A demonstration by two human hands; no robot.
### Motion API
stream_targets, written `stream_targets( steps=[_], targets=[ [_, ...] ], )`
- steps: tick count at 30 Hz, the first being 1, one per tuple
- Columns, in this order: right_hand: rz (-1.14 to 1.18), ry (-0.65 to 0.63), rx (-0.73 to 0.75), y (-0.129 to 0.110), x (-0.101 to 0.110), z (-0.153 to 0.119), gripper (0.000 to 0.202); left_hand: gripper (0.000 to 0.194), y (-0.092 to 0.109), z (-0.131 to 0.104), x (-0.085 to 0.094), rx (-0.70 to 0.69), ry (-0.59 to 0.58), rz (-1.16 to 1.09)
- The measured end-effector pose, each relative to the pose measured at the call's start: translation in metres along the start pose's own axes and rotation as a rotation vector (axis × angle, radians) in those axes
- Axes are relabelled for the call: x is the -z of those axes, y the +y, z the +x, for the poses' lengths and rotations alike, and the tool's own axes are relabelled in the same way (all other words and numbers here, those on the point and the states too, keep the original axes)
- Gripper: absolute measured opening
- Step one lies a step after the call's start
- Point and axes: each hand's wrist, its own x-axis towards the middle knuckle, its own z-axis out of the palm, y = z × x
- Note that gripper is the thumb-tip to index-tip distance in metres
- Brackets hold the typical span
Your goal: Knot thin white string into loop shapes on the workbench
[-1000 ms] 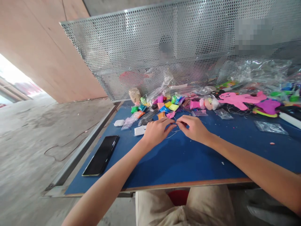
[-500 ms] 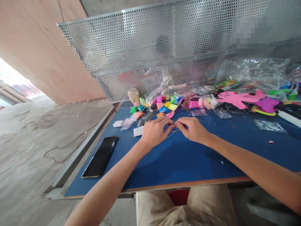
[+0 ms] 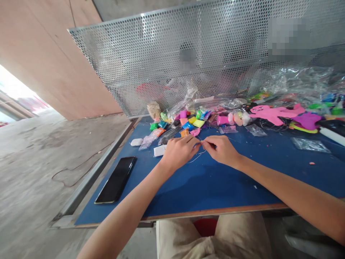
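Note:
Over the blue tabletop (image 3: 205,190), my left hand (image 3: 178,153) and my right hand (image 3: 222,150) meet with their fingertips almost touching. Each is closed in a pinch on a thin wire (image 3: 198,157), whose pale, slack length curves below the fingers. The exact spot where the fingertips grip is too small to make out. Just behind my hands lie an orange packet (image 3: 184,133) and a pink piece (image 3: 195,132). A white block (image 3: 159,150) sits beside my left hand.
Colourful clay packets (image 3: 188,125) and plastic wrappers line the table's back, before a perforated metal panel (image 3: 161,54). A pink figure (image 3: 272,112) lies at the back right. On the left are a black phone (image 3: 115,181) and a white case (image 3: 136,142).
My left hand has turned slightly, its thumb now tucked closer to the fingers. Both hands stay together at the wire, and the wire's loose loop has shifted a little.

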Motion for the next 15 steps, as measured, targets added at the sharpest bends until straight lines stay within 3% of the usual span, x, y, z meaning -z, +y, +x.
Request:
stream_targets(
  steps=[10, 15],
  targets=[
    [0.145, -0.038, -0.087, -0.011, -0.002, -0.003, 0.035, 0.031, 0.0, 0.002, 0.012, -0.094, -0.035, 0.018],
    [0.101, -0.025, -0.062, -0.007, -0.002, -0.003, 0.033, 0.029, -0.003, 0.001, 0.004, -0.065, -0.035, 0.053]
  ],
)
